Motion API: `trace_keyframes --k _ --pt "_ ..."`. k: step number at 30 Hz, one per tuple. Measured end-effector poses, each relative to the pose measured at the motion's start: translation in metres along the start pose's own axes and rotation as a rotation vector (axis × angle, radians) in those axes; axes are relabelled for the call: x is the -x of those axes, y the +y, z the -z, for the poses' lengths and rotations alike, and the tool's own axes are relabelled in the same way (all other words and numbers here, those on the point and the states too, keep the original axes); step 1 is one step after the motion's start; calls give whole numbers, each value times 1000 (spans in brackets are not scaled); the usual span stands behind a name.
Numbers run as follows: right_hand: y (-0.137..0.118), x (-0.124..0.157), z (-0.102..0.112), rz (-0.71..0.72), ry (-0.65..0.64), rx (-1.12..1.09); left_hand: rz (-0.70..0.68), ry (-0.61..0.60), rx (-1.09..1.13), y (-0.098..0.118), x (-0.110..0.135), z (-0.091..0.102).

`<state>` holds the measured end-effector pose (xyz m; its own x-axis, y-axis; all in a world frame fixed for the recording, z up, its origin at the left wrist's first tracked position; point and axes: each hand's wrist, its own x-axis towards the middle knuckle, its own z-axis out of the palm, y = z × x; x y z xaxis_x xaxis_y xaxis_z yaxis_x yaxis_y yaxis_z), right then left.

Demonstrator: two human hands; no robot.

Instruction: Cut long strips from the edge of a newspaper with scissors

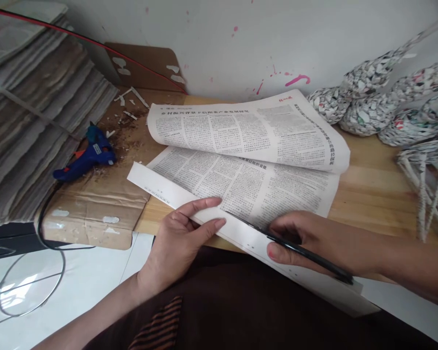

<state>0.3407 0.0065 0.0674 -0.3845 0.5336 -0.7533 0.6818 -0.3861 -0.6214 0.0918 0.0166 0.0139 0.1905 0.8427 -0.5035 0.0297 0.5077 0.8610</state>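
The right hand (pixel 314 240) is closed around a slim dark blade (pixel 332 268). The blade lies slanted along the near edge of the newspaper (pixel 241 184), its tip pointing toward the left hand (pixel 182 238). The left hand grips nothing. It lies flat with fingers stretched, pressing down the white margin strip (pixel 156 187) that runs along the newspaper's near edge.

The newspaper lies spread on a pale wooden table (pixel 368 189), just in front of the person. It is grey-white newsprint packed with dense columns of small black type. Its top sheet is lifted and arches back toward the wall, showing the page beneath. A small red mark sits near that sheet's far right corner.

Left of the newspaper, a flattened piece of cardboard (pixel 91 204) overhangs the table edge. A blue glue gun (pixel 87 155) rests on it among paper scraps. Further left of the newspaper stands a tall stack of cardboard sheets (pixel 32 121). Right of the newspaper lie woven paper shapes (pixel 368 112) and, nearer the person, rolled paper sticks (pixel 427 189).
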Motion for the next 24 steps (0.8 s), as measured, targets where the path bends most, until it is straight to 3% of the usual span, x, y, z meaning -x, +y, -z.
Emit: trace_keyframes --k 6,24 --pt "-8 -6 0 22 1 5 -16 -17 -67 2 0 -3" --pt "2 -6 -3 50 5 7 4 -46 -5 -4 -3 0"
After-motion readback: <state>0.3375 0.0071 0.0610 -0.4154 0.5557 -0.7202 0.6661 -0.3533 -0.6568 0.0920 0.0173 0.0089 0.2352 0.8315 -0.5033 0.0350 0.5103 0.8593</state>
